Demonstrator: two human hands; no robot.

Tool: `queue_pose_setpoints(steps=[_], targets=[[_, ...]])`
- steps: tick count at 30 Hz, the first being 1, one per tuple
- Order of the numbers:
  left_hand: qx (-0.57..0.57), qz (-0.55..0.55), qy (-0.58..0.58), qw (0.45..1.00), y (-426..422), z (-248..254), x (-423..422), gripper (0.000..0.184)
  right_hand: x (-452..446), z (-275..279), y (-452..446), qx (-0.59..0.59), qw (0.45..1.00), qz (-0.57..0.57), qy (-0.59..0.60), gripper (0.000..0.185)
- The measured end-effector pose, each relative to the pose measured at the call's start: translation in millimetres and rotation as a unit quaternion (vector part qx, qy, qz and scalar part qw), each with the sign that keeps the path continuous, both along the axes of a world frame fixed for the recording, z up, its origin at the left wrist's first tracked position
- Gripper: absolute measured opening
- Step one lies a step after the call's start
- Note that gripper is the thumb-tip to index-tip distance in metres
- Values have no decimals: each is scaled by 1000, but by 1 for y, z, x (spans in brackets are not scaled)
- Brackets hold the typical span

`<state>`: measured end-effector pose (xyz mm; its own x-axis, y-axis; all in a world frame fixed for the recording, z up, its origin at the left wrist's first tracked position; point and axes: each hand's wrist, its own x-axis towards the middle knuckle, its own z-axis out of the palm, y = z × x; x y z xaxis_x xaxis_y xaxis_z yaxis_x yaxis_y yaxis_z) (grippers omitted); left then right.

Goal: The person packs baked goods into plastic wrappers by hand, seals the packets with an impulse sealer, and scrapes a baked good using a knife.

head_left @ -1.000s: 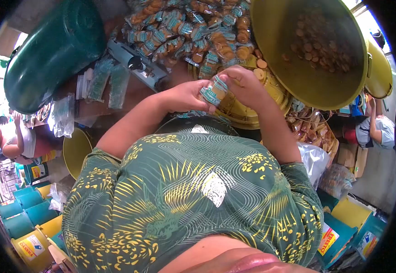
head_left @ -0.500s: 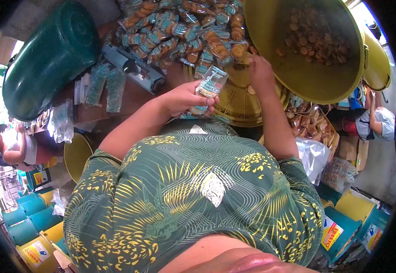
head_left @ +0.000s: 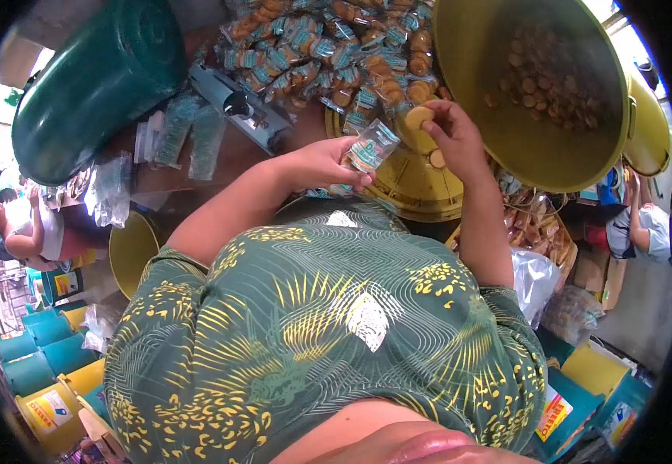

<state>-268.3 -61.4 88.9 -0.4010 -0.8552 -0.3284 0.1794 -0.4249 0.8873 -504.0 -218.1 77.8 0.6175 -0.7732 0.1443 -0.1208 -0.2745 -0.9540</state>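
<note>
My left hand [head_left: 322, 164] is wrapped round a small clear printed packet [head_left: 370, 147], its upper end pointing away from me. Between thumb and fingers of my right hand [head_left: 456, 138] is a round cookie [head_left: 418, 117], held apart from the packet, up and to its right. Another cookie [head_left: 436, 158] lies just below, on the yellow lid [head_left: 413, 185]. Beyond my hands is a heap of filled cookie packets [head_left: 320, 50]. The large yellow tub [head_left: 459, 69] at the right has many loose cookies [head_left: 552, 85] inside.
A dark green bin [head_left: 96, 93] lies tilted at the left. Near it are a grey sealing device [head_left: 235, 104] and stacks of flat printed bags [head_left: 189, 135]. Wrapped items fill a crate [head_left: 541, 232] at the right. One person [head_left: 30, 220] is at the far left, another [head_left: 637, 228] at the far right.
My right hand left the packet, reached to the cookies by the tub, and has come back slightly with a cookie. My left hand still holds the packet.
</note>
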Motion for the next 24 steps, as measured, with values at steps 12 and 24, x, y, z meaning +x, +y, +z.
queue_pose_setpoints(steps=[12, 24], targets=[[-1, -6, 64, 998, -7, 5, -7, 46, 36, 40, 55, -243, 969, 47, 4, 24], [27, 49, 36, 998, 6, 8, 8, 49, -36, -82, -81, -123, 899, -183, 377, 35]])
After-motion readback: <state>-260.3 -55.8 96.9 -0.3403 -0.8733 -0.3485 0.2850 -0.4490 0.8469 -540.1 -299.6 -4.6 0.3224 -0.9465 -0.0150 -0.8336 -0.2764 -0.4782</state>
